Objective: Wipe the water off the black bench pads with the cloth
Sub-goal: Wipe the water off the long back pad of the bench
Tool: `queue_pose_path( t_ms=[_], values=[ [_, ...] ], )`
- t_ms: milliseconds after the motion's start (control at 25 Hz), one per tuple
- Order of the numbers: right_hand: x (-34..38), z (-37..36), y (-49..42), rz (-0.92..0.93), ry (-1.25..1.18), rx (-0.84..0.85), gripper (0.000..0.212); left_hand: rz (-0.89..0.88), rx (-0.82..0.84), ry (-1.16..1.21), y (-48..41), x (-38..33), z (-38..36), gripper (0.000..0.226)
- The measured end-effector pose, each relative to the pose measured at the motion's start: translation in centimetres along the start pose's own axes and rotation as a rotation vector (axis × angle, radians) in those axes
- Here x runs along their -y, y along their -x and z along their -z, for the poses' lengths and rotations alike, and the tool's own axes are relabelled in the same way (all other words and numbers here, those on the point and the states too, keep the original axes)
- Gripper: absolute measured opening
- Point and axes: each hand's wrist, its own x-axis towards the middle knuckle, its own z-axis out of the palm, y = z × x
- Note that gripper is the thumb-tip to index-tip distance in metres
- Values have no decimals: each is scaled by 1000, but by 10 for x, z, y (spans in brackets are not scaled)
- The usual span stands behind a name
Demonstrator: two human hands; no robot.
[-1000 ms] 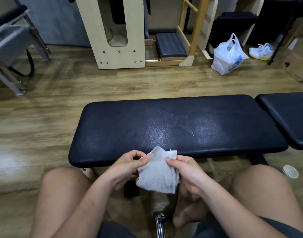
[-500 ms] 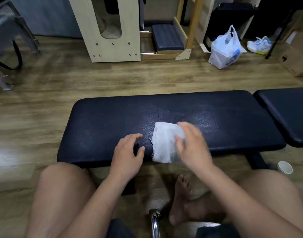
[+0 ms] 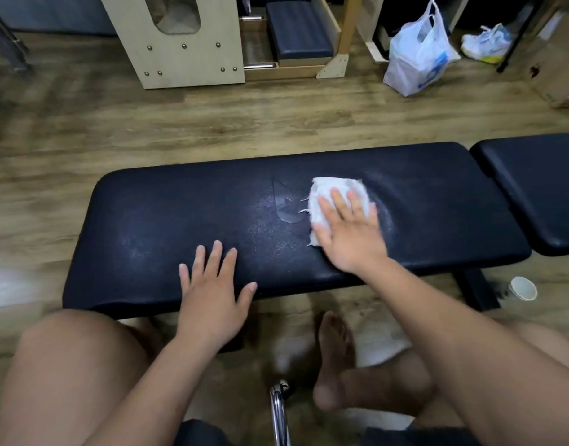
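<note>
cloth (image 3: 325, 194): much of it is hidden under the right hand (image 3: 350, 235)
second bench pad (image 3: 540, 191): cut off by the right edge
cardboard box (image 3: 560, 53): cut off there too

I'm seeing a white plastic bag (image 3: 416, 56) sitting on the wooden floor (image 3: 212, 123) beside a pale wooden frame (image 3: 186, 59), a sneaker (image 3: 484, 43) lying just right of it, a cardboard box (image 3: 560, 69) standing far right, and a paper cup (image 3: 523, 288) resting nearer me

right hand (image 3: 349, 235) slid cloth (image 3: 328, 196) farther across pad (image 3: 148, 226), left hand (image 3: 212, 291) flattened
</note>
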Motion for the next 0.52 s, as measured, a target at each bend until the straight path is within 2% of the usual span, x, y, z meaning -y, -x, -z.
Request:
queue_pose_path(
  t_ms=[80, 160, 240, 320, 360, 440, 520],
  values=[
    [-66, -3, 0, -125, -15, 10, 59, 8, -9, 7, -1, -3, 0, 71],
    [-139, -2, 16, -284, -90, -94, 57, 27, -11, 22, -3, -6, 0, 70],
    [-203, 6, 50, -479, -255, -260, 49, 35, -17, 26, -4, -8, -1, 70],
    [-251, 10, 90, -718, -415, -264, 43, 54, -15, 29, -5, -8, 0, 70],
    [-268, 9, 108, -821, -508, -246, 45, 64, -8, 30, -6, -8, 0, 69],
    [-284, 0, 140, -909, -696, -341, 51, 63, 0, 44, -5, -11, 2, 65],
    [-252, 13, 165, -948, -894, -489, 45, 21, -34, 134, 1, -21, 4, 57]
  ],
)
